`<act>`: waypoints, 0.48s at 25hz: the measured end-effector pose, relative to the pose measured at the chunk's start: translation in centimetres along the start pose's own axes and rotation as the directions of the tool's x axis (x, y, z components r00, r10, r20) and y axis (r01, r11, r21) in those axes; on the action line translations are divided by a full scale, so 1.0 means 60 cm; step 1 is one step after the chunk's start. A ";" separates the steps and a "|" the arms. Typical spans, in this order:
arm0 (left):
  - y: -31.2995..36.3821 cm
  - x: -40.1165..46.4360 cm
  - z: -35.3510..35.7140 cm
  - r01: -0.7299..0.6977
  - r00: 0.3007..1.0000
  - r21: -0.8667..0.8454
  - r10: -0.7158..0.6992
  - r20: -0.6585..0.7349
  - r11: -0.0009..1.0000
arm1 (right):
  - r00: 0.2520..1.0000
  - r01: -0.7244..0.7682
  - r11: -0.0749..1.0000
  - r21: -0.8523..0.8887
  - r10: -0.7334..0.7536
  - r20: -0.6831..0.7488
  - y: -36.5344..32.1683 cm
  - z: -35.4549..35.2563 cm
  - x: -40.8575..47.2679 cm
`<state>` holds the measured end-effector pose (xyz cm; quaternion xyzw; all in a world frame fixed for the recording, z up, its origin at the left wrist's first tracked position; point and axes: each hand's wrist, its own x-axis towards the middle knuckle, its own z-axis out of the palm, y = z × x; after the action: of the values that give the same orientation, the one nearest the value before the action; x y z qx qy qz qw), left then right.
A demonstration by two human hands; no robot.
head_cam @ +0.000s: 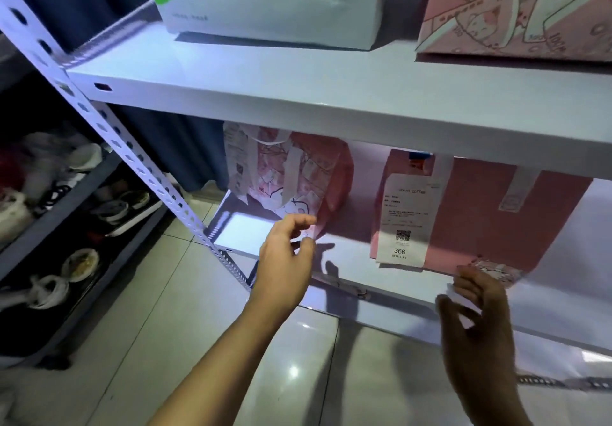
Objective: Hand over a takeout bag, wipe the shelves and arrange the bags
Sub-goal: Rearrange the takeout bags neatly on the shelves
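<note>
Head view: both your hands reach toward the lower shelf (381, 288).
Your left hand (284, 260) hangs loosely curled and empty at the corner of the patterned pink bag (291, 174). Your right hand (477, 313), fingers spread, holds nothing at the shelf's front lip below the plain pink bag (480, 213) with its receipt (407, 217). Bare shelf lies between the bags; the upper shelf (331, 107) overhangs closely.
</note>
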<state>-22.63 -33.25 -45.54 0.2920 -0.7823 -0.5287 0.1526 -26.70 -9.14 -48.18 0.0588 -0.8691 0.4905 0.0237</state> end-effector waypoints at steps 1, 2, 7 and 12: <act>-0.002 0.014 -0.018 0.008 1.000 0.012 -0.008 -0.026 1.000 | 0.998 0.050 0.999 -0.007 -0.049 0.040 -0.014 0.025 -0.004; -0.005 0.029 -0.034 0.015 0.999 0.014 -0.014 -0.053 1.000 | 0.995 0.071 0.997 0.006 -0.071 0.076 -0.029 0.048 -0.004; -0.022 0.117 -0.094 0.057 0.983 0.069 -0.044 -0.181 0.996 | 0.982 -0.025 0.993 0.112 0.003 0.191 -0.108 0.146 0.011; -0.060 0.203 -0.123 0.107 0.958 0.040 -0.092 -0.273 0.993 | 0.974 0.004 0.982 0.189 -0.047 0.221 -0.137 0.216 0.040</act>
<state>-27.08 -47.20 -46.79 0.4044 -0.7526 -0.4692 0.2234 -27.85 -24.61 -47.65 0.1270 -0.8154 0.5599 -0.0741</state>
